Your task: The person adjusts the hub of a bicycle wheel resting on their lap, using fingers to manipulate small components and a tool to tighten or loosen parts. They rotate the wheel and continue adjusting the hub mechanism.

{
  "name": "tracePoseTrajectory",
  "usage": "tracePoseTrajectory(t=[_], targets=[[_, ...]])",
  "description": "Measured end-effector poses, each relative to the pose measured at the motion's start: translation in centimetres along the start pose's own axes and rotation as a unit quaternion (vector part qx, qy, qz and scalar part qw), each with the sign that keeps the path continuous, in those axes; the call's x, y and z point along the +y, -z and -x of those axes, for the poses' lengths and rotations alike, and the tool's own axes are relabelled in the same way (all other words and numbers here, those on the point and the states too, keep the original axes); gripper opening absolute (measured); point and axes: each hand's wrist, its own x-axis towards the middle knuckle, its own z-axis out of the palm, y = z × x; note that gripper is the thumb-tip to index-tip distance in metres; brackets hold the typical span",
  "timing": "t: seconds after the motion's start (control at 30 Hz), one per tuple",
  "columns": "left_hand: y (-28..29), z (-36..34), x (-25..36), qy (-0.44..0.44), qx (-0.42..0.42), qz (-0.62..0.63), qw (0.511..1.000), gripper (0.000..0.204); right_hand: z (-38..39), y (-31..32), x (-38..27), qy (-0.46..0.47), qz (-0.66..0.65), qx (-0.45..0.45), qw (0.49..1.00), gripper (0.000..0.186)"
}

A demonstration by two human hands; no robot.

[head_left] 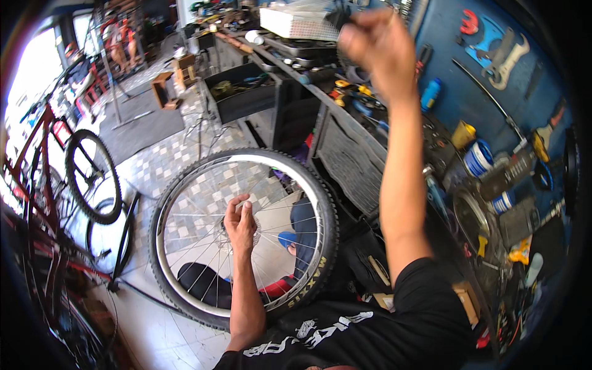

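A bicycle wheel [159, 246] with a knobby black tyre and a silver-and-black rim stands tilted in front of me, around my legs. At its middle, my left hand [240, 227] overlaps the hub, with a disc rotor [224, 244] partly behind it. The thumb and forefinger are curled close together; what they hold, if anything, is hidden. Up over the workbench, my right hand [382, 52] is raised and smeared by motion. A dark blurred thing [337, 16] shows by its fingertips, beside a white basket [290, 23]; I cannot tell whether it is held.
Tools crowd the bench at right, with a blue tool wall [447, 61] carrying wrenches behind them. An open drawer [240, 102] juts out ahead. At left stands a red bicycle [43, 160], near a loose tyre [126, 237]. Farther off are wooden boxes [163, 89].
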Motion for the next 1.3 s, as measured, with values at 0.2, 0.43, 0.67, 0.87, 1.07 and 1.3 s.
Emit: tracePoseTrajectory(t=[0.2, 0.43, 0.67, 0.87, 1.07, 1.3], targets=[[1.0, 1.0, 1.9, 0.027, -0.056, 0.139, 0.988, 0.036, 17.7, -15.6, -0.6, -0.177, -0.433, -0.08, 0.88, 0.064], [1.4, 1.9, 2.3, 0.008, -0.102, 0.201, 0.974, 0.045, 22.4, -16.7, 0.7, -0.184, -0.397, -0.19, 0.879, 0.044], [0.7, 2.3, 3.5, 0.022, -0.168, 0.192, 0.967, 0.082, 22.2, -15.8, 1.1, -0.166, -0.288, -0.255, 0.908, 0.037], [0.5, 2.1, 3.0, 0.032, -0.18, 0.22, 0.958, 0.073, 21.0, -14.8, 0.8, -0.091, -0.129, -0.331, 0.93, 0.042], [1.4, 1.3, 2.0, 0.021, -0.129, 0.187, 0.974, 0.061, 13.5, -11.3, -0.5, -0.14, 0.042, -0.342, 0.928, 0.056], [1.9, 0.7, 1.4, 0.072, -0.106, 0.259, 0.957, 0.043, -5.9, 1.8, 3.9, 0.035, 0.248, -0.003, 0.968, 0.023]])
